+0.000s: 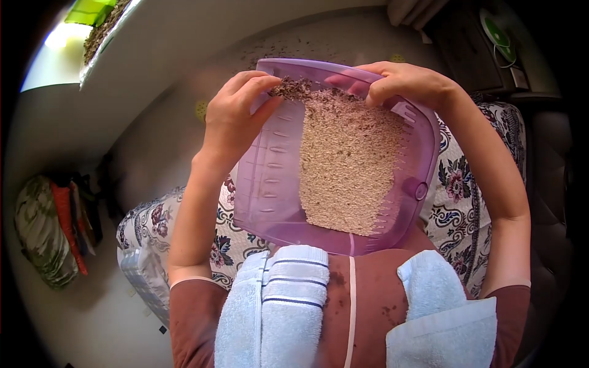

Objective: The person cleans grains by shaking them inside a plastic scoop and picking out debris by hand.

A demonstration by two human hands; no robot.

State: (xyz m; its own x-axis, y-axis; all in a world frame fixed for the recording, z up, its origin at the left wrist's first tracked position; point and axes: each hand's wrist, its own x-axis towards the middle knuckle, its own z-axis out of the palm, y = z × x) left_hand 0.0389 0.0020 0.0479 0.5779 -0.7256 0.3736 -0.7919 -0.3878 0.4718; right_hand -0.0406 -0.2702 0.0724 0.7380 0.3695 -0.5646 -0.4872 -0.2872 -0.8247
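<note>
The left hand [240, 110] pinches dark debris [289, 89] between thumb and fingers at the purple tray's [279, 165] far-left corner; the right hand [402, 86] clamps its far-right rim, beside pale grains [350, 162].

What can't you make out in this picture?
All in the head view:
- Left hand: whether it grips the dark bits; they are too small.
- Right hand: its fingertips, blurred behind the tray's wall.
- Grains: their kind; too small.
- Green object: its full shape, cut off by the top edge.
</note>
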